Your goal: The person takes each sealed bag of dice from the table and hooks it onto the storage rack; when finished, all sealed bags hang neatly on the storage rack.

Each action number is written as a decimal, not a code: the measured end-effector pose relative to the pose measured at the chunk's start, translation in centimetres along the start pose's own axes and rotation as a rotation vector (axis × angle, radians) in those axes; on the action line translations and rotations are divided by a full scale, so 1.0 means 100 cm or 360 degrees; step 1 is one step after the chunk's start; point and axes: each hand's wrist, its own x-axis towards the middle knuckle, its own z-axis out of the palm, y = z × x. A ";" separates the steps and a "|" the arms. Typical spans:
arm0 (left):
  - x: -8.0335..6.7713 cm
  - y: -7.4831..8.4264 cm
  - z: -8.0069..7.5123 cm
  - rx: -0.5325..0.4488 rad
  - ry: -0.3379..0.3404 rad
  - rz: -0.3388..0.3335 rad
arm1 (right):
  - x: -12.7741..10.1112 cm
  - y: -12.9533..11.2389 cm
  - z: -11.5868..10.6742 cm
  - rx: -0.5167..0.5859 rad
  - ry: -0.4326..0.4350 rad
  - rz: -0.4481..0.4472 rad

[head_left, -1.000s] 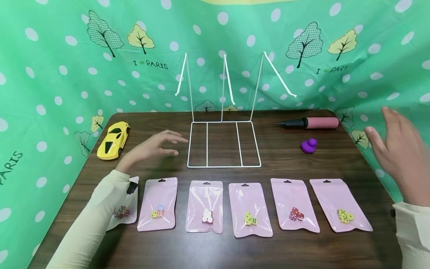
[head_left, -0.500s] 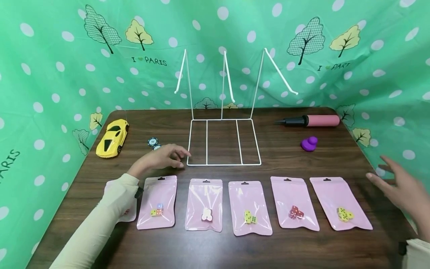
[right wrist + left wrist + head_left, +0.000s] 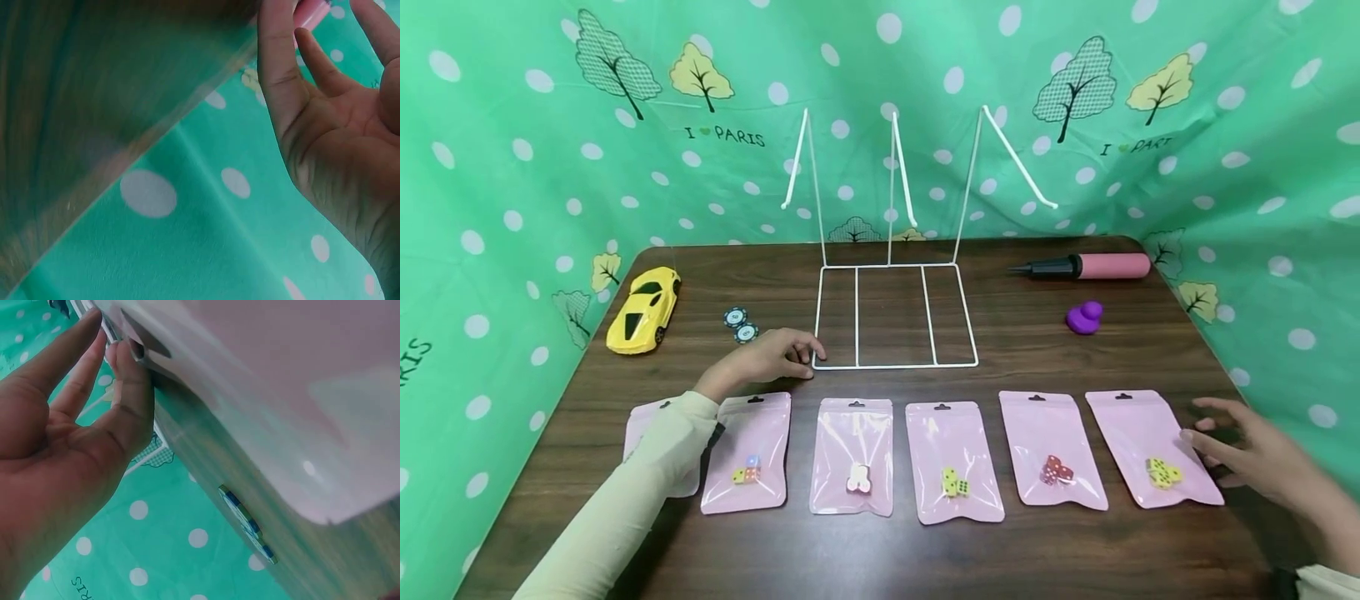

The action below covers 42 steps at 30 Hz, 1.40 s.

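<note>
White wire forms the rack (image 3: 895,366) standing centrally; whether my left hand (image 3: 767,354) pinches its front-left corner, I can't tell. A lopsided tug could tip it. My right hand (image 3: 1255,454), fingers loose, could nudge the rightmost pouch (image 3: 1138,429) (slick-looking stuff). Dark wood-grain table (image 3: 775,554), green dotted cloth (image 3: 865,54) behind.

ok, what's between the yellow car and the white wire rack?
Head view: two round chips lie between yellow car and white wire rack; the left hand is at the rack's near-left corner.
</note>
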 end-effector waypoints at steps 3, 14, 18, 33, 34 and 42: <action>0.001 0.001 0.002 0.0059 0.0028 -0.0003 | 0.000 -0.003 0.005 0.0045 0.0028 -0.0008; 0.005 0.003 0.004 0.0167 0.0096 0.0026 | -0.003 -0.006 0.011 0.0058 0.0070 -0.0172; 0.005 0.004 0.004 0.0190 0.0111 0.0044 | -0.005 -0.006 0.013 0.0181 0.0197 -0.0397; 0.004 0.003 0.004 0.0136 0.0114 -0.0054 | -0.020 -0.101 -0.007 0.0351 0.0409 -0.0834; 0.004 0.003 0.005 0.0131 0.0116 -0.0056 | -0.022 -0.111 -0.006 0.0345 0.0397 -0.0852; 0.001 0.002 0.007 0.0112 0.0111 -0.0072 | -0.028 -0.183 -0.006 0.0452 0.0337 -0.1080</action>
